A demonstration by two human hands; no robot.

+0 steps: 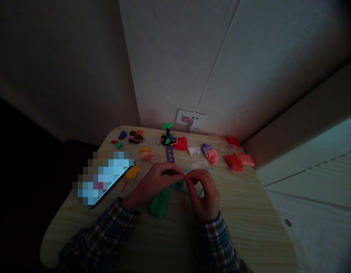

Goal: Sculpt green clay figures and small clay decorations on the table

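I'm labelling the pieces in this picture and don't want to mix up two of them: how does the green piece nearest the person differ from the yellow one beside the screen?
The green piece looks larger and longer; the yellow piece is smaller and more rounded. The green piece lies on the near side of the left hand, the yellow piece on its outer side. Both rest on the table.

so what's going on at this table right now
Someone's left hand and right hand meet at pinched fingertips over the table; anything between them is too small to make out. The green bag lies near the left wrist. Farther back are the purple ladder and red bag.
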